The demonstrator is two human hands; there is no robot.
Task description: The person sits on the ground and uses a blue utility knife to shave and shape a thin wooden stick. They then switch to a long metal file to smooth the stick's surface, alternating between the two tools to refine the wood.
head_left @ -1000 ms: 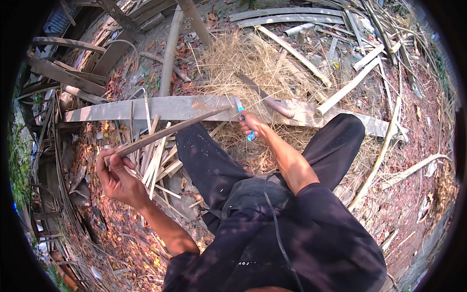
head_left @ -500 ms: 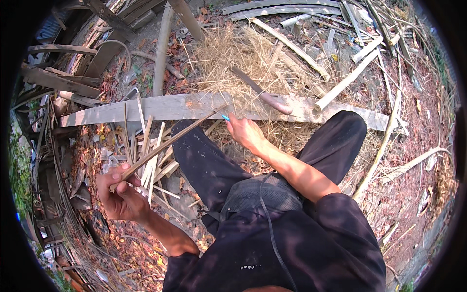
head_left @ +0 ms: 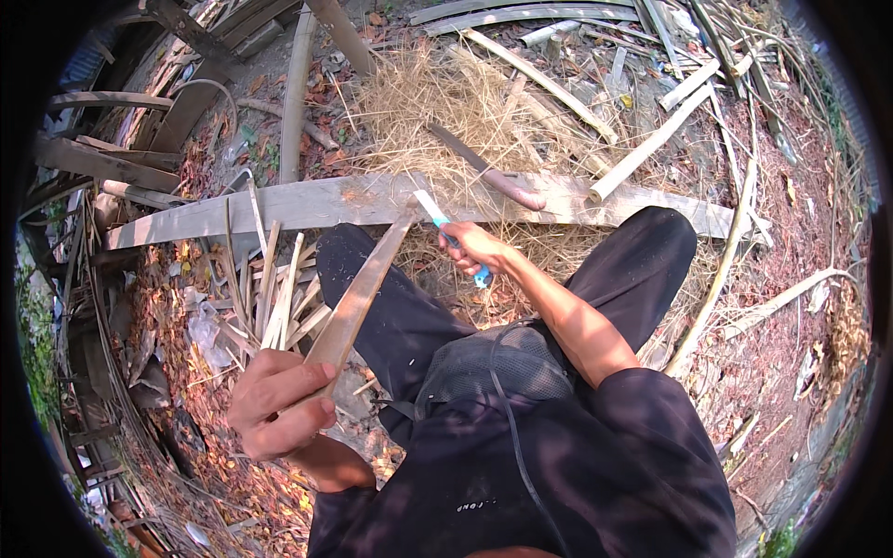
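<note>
My left hand [head_left: 282, 406] is closed around the near end of a flat, brown strip of wood or bamboo [head_left: 358, 290]. The strip slants away from me, its narrow far end resting on or just above a long grey plank [head_left: 302, 207]. In my right hand [head_left: 474, 249] is a knife with a bright blue handle [head_left: 483, 276]; its pale, broad blade points at the strip's far end. Whether blade and strip touch, I cannot tell. A larger blade with a curved brown handle [head_left: 514, 192] lies over the plank and straw, to the right of the knife.
Straw-like shavings [head_left: 419, 98] cover the ground beyond the plank. Several split sticks [head_left: 279, 288] lie left of my legs. Bamboo poles [head_left: 646, 149] are strewn at the far right, and a heap of old boards [head_left: 112, 158] stands at the left.
My left hand has moved right and toward me, turning the strip so its broad face shows. My right hand has turned, bringing the knife's blade and handle into view.
</note>
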